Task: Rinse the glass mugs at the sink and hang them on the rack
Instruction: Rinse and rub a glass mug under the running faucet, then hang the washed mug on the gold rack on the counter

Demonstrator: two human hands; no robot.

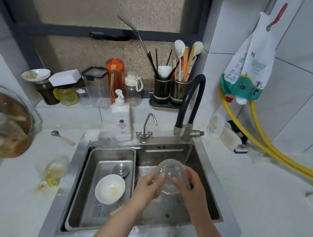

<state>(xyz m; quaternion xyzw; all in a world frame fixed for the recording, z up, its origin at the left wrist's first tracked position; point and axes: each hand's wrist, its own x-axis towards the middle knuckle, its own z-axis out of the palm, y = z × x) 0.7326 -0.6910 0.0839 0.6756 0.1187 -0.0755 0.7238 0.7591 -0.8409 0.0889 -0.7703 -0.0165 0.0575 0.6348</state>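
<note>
Both hands are wrapped around the glass mug (pixel 169 176), low in the right half of the sink (pixel 208 191): left hand (pixel 148 186) gripping one side, right hand (pixel 188 186) the other. Wet glass looks slick and breakable; a firm two-sided wall grip seems safest.

Even, soft indoor light with faint shadows. Wide-angle distortion bows the window frame (pixel 102 31) and the wall tiles (pixel 301 72) at the edges. Mild blur overall; the left margin is softest. Dull sheen on the sink (pixel 204 154).
</note>
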